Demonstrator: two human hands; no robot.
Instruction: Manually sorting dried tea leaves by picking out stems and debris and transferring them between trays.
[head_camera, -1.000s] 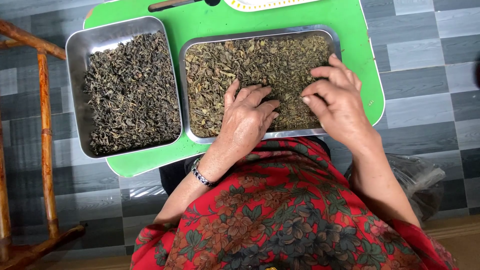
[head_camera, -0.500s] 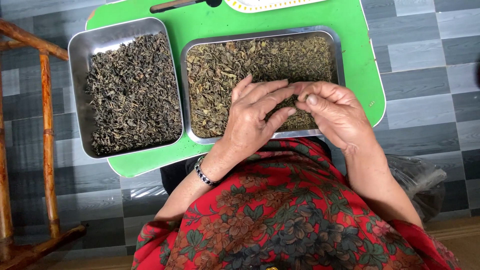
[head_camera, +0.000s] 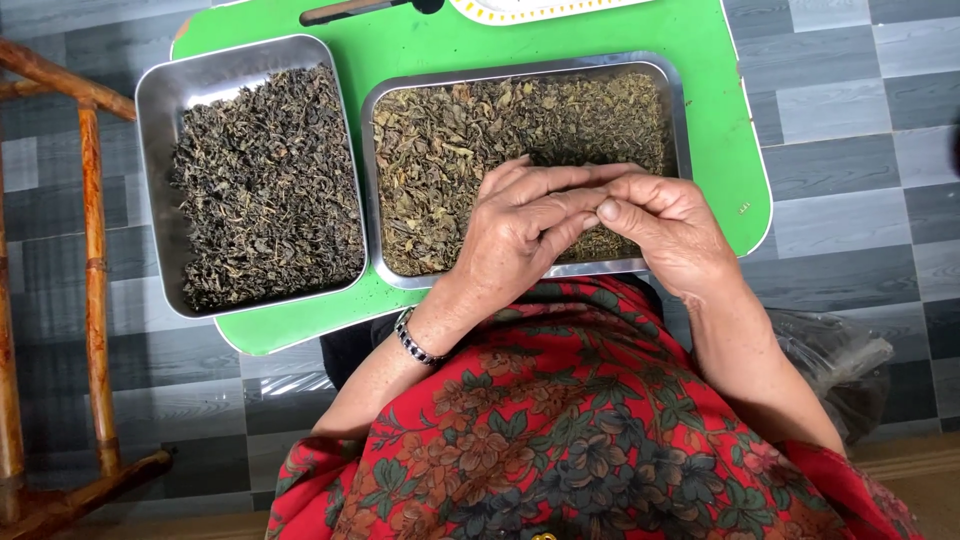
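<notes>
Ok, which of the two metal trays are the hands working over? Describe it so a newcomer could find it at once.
Start at the green table; two metal trays sit side by side on it. It is the right-hand tray, under the left hand and right hand. Its leaves are lighter and greener than the dark ones in the left tray.

1. The right-hand metal tray (head_camera: 676, 110) is rectangular and shiny, lying flat on the green bench (head_camera: 735, 150), just beside a second tray.
2. It is filled with loose, dry, olive-brown tea leaves (head_camera: 450, 150), spread in an even layer; their near right part is hidden.
</notes>
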